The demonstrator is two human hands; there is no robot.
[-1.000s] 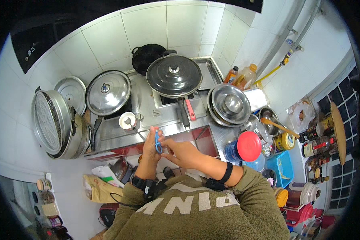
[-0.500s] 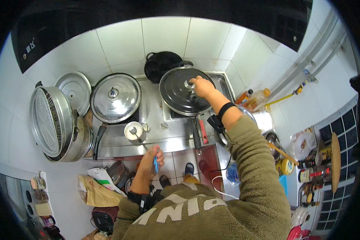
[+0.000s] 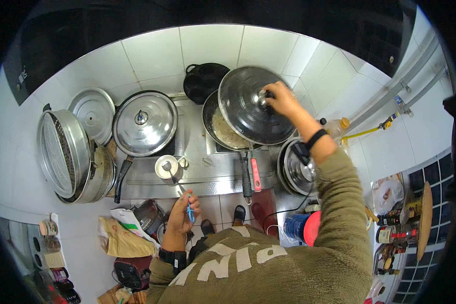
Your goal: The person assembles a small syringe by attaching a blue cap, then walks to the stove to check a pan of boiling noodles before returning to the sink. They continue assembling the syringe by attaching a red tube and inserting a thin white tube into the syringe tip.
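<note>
My right hand (image 3: 281,99) grips the knob of a large dark metal lid (image 3: 243,114), which is raised and shifted right of the frying pan (image 3: 207,119). Pale, flat food (image 3: 225,129) shows in the uncovered left part of the pan; the lid hides the rest. My left hand (image 3: 185,205) is closed around a small tool with a blue handle (image 3: 190,214); its kind I cannot make out. Just beyond that hand, a small white bowl (image 3: 163,174) stands on the stove's front with a spoon (image 3: 170,169) in it. A red-handled utensil (image 3: 256,177) lies beside the pan's black handle.
A lidded pan (image 3: 146,129) sits on the left burner, its handle pointing toward me. Stacked steamer pots (image 3: 68,157) stand farther left. A black pan (image 3: 205,83) leans at the back wall. Metal lids (image 3: 296,169) and bottles (image 3: 337,126) crowd the right side.
My right hand has lifted the lid and carried it to the right, uncovering part of the pan. My left hand has moved slightly left, still holding the blue-handled tool.
</note>
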